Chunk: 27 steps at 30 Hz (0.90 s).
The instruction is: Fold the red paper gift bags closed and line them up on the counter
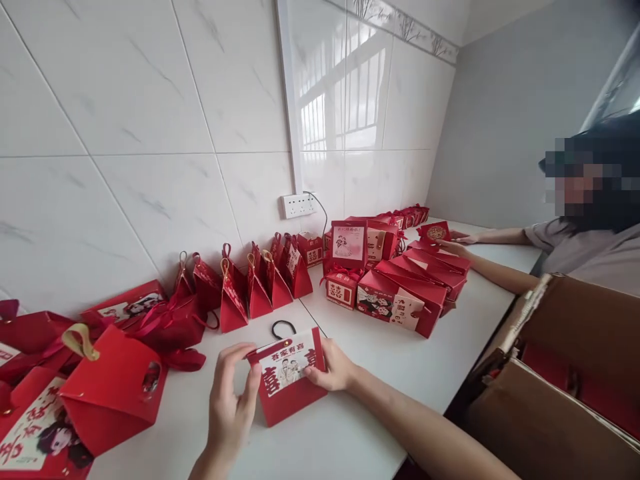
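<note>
Between my two hands is a red gift box (295,401) with a white printed panel and a black cord loop at its top. My left hand (233,390) grips its upper left corner, thumb in front and fingers behind. My right hand (333,368) holds the right side, the thumb lying on the printed front. The box tilts back slightly just over the white table (360,420). Beyond it stands a row of red triangular boxes (260,293) with ribbon and cord loops.
Red boxes with ribbons (115,393) crowd the left. More red boxes (400,300) are stacked at centre right. Across the table, a co-worker's hands (463,248) hold a red box. An open cardboard carton (555,407) stands at right. A power strip (299,206) is on the tiled wall.
</note>
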Motion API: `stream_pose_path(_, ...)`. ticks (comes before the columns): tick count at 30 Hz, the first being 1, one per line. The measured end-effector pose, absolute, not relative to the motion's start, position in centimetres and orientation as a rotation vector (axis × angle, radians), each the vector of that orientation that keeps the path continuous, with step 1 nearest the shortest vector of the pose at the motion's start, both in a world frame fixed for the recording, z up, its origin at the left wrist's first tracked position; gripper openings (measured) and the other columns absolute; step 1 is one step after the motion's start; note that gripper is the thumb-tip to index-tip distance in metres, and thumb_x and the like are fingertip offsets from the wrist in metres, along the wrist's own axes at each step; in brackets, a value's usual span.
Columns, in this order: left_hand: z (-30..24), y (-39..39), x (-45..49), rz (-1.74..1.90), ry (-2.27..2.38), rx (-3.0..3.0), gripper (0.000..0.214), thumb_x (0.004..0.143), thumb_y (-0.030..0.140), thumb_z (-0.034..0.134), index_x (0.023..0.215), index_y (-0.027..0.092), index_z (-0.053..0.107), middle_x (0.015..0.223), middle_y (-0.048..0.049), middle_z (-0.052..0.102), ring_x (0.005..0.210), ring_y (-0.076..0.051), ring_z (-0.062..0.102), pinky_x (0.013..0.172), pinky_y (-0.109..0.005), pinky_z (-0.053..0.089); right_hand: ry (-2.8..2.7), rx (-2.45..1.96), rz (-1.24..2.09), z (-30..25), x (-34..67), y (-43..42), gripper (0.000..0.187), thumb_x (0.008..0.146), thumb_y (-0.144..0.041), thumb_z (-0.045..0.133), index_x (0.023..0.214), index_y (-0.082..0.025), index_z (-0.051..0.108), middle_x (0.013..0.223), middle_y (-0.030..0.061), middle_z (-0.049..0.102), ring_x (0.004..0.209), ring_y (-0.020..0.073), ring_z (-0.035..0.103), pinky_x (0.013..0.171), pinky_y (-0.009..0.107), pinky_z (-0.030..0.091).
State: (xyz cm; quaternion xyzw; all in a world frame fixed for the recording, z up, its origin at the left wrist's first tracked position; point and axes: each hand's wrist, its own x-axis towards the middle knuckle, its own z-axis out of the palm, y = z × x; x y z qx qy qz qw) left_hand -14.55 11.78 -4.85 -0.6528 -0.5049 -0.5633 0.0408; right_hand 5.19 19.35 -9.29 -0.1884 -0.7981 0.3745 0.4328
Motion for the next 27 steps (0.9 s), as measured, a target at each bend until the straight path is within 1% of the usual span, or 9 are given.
stream_pose_path(1, -3.7, 11.9, -14.7, -1.694, -1.492, -2.075, 0.013, 0.092, 0.031, 0.048, 0.094, 0.023, 0.059, 0.087, -0.0012, 0.063, 0.082, -0.016, 0.063, 0.07, -0.025, 0.054, -1.983, -0.453, 0.944, -9.3, 5.3, 19.3, 0.051, 0.081, -0.058, 0.052, 0.109, -0.016, 0.053, 0.101, 0.0113, 0.071, 0.087, 0.0244, 0.07, 0.073, 0.033, 0.056)
stream_pose_path(4, 0.0, 12.6, -15.1, -1.499, -1.48, -2.333, 0.021, 0.093, 0.031, 0.049, 0.077, 0.022, 0.059, 0.069, 0.0029, 0.062, 0.065, -0.012, 0.061, 0.06, -0.018, 0.051, -1.96, -0.421, 0.966, -9.2, 5.6, 19.3, 0.05, 0.082, -0.057, 0.052, 0.111, -0.016, 0.053, 0.099, 0.011, 0.072, 0.086, 0.0244, 0.07, 0.073, 0.033, 0.056)
stream_pose_path(9, 3.9, 12.1, -15.7, -1.193, -1.612, -2.54, 0.028, 0.089, 0.048, 0.054, 0.077, 0.025, 0.065, 0.067, 0.0042, 0.066, 0.058, -0.012, 0.061, 0.05, -0.017, 0.048, -1.983, -0.382, 0.976, -9.3, 5.6, 19.3, 0.046, 0.083, -0.054, 0.052, 0.11, -0.017, 0.054, 0.099, 0.0106, 0.071, 0.084, 0.024, 0.07, 0.07, 0.032, 0.056)
stream_pose_path(12, 4.6, 10.9, -15.2, -1.202, -1.631, -2.489, 0.029, 0.087, 0.052, 0.055, 0.082, 0.026, 0.067, 0.069, 0.0029, 0.067, 0.06, -0.013, 0.063, 0.054, -0.018, 0.05, -1.996, -0.34, 0.962, -9.5, 5.3, 19.1, 0.048, 0.081, -0.055, 0.053, 0.109, -0.017, 0.054, 0.095, 0.011, 0.072, 0.082, 0.0241, 0.07, 0.069, 0.033, 0.056)
stream_pose_path(17, 4.9, 10.1, -14.3, -1.35, -1.704, -2.323, 0.031, 0.086, 0.056, 0.055, 0.092, 0.027, 0.066, 0.074, 0.0022, 0.069, 0.066, -0.013, 0.064, 0.066, -0.021, 0.053, -2.086, -0.295, 0.955, -9.6, 5.0, 18.2, 0.052, 0.078, -0.065, 0.049, 0.1, -0.018, 0.056, 0.082, 0.0091, 0.072, 0.067, 0.0206, 0.068, 0.058, 0.029, 0.054)
stream_pose_path(20, 5.4, 10.2, -14.3, -1.363, -1.853, -2.384, 0.029, 0.088, 0.053, 0.053, 0.094, 0.026, 0.065, 0.076, 0.0014, 0.07, 0.069, -0.014, 0.066, 0.066, -0.022, 0.053, -2.111, -0.285, 1.006, -9.5, 5.3, 17.8, 0.054, 0.08, -0.066, 0.048, 0.102, -0.017, 0.056, 0.085, 0.0095, 0.072, 0.07, 0.021, 0.069, 0.06, 0.029, 0.055)
stream_pose_path(22, 6.0, 10.0, -14.6, -1.39, -1.943, -2.44, 0.033, 0.091, 0.052, 0.047, 0.091, 0.024, 0.064, 0.077, 0.0002, 0.069, 0.073, -0.015, 0.066, 0.066, -0.022, 0.053, -2.099, -0.284, 0.988, -9.3, 5.5, 17.7, 0.051, 0.081, -0.063, 0.049, 0.101, -0.017, 0.058, 0.086, 0.0106, 0.072, 0.071, 0.0217, 0.069, 0.061, 0.03, 0.056)
stream_pose_path(24, 6.8, 9.4, -14.9, -1.402, -2.003, -2.473, 0.041, 0.093, 0.054, 0.039, 0.087, 0.023, 0.064, 0.081, -0.0014, 0.069, 0.081, -0.017, 0.066, 0.073, -0.025, 0.052, -2.089, -0.287, 0.962, -9.3, 5.7, 17.7, 0.049, 0.081, -0.062, 0.051, 0.099, -0.016, 0.058, 0.086, 0.0111, 0.072, 0.072, 0.0225, 0.069, 0.063, 0.031, 0.056)
stream_pose_path(27, 7.9, 8.3, -15.2, -1.181, -2.187, -2.563, 0.045, 0.089, 0.061, 0.042, 0.094, 0.024, 0.067, 0.1, -0.0028, 0.071, 0.097, -0.022, 0.064, 0.083, -0.03, 0.05, -2.092, -0.295, 0.98, -9.4, 5.7, 17.6, 0.05, 0.082, -0.062, 0.051, 0.101, -0.016, 0.058, 0.091, 0.0118, 0.071, 0.079, 0.0243, 0.069, 0.069, 0.034, 0.057)
